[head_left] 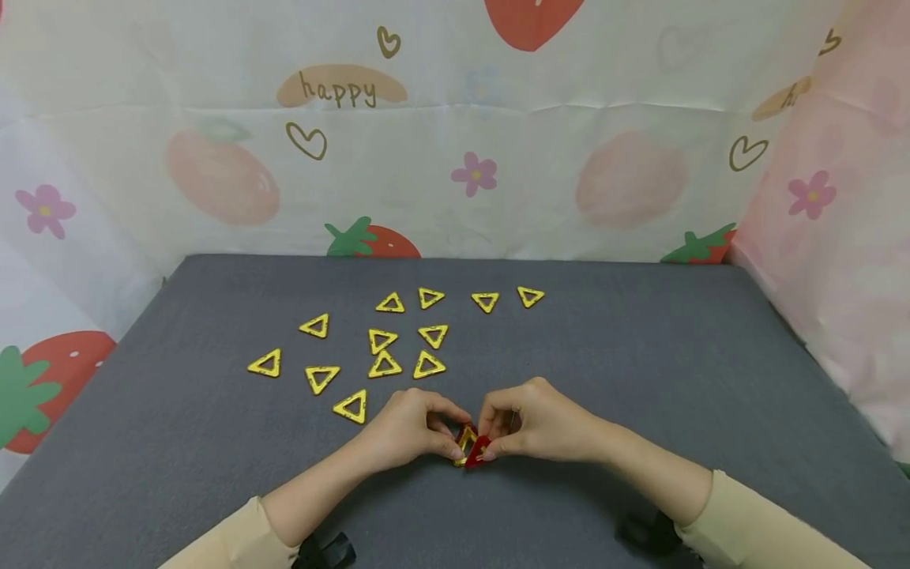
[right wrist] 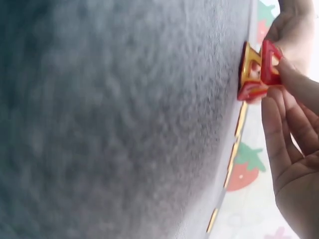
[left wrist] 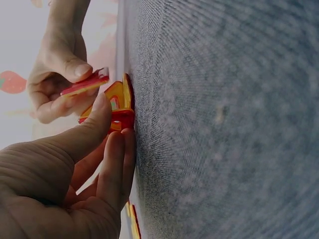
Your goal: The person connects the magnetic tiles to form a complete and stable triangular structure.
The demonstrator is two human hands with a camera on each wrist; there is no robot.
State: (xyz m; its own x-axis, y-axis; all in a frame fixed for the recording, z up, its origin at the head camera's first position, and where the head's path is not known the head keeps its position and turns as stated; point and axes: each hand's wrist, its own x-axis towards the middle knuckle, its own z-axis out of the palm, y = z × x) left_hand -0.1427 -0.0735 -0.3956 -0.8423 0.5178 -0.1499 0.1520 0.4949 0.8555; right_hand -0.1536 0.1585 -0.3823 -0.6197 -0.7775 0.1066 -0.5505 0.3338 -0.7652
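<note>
Near the front middle of the table, both hands meet over small hollow triangular tiles. My left hand pinches a few joined red-and-yellow triangular tiles between thumb and fingers. They stand tilted together on the cloth, partly hidden by the fingertips. My right hand pinches a single red triangular tile by thumb and fingers, with a yellow edge showing in the left wrist view. In the right wrist view this red tile is right beside the joined ones; whether they touch I cannot tell.
Several yellow hollow triangles lie flat and scattered beyond the hands, mostly to the left and middle. One yellow triangle is close to the left hand. A dark grey cloth covers the table; a printed curtain stands behind.
</note>
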